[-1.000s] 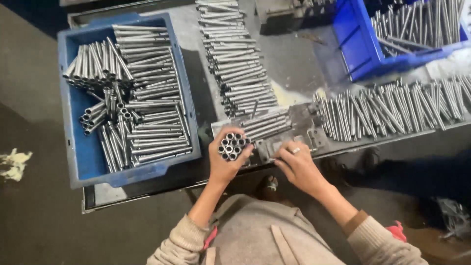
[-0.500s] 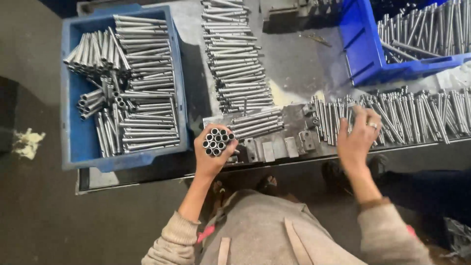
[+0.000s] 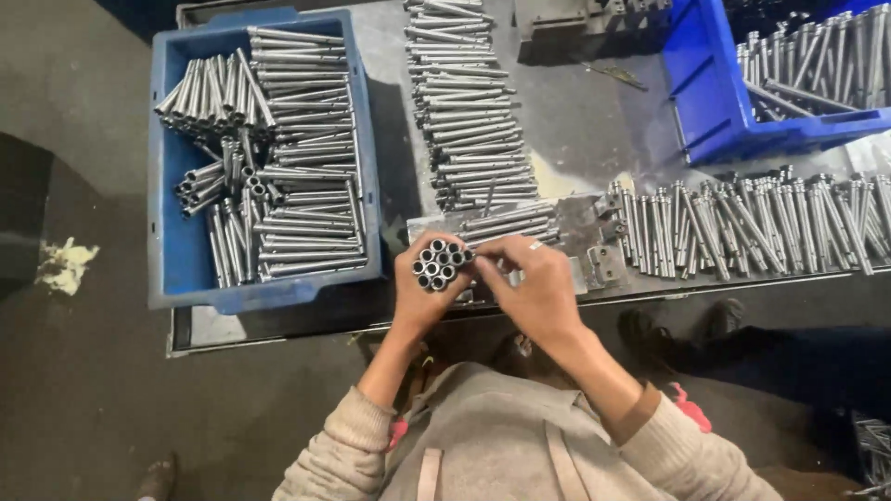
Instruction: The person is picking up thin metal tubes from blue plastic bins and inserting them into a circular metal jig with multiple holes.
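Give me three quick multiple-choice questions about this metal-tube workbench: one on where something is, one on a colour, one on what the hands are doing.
1. Where is the row of loose tubes lying side by side?
A. On the floor
B. On the bench, to the person's right
C. Inside the left bin

2. What colour is the left bin?
A. Blue
B. Red
C. Yellow

3. What is the left hand doing?
A. Resting flat and empty
B. Gripping a bundle of tubes end-on
C. Lifting the bin

Answers: 1 B, the row lies on the bench below the right bin. 2 A, its walls are blue. 3 B, the fingers wrap the bundle while the right hand touches its side.
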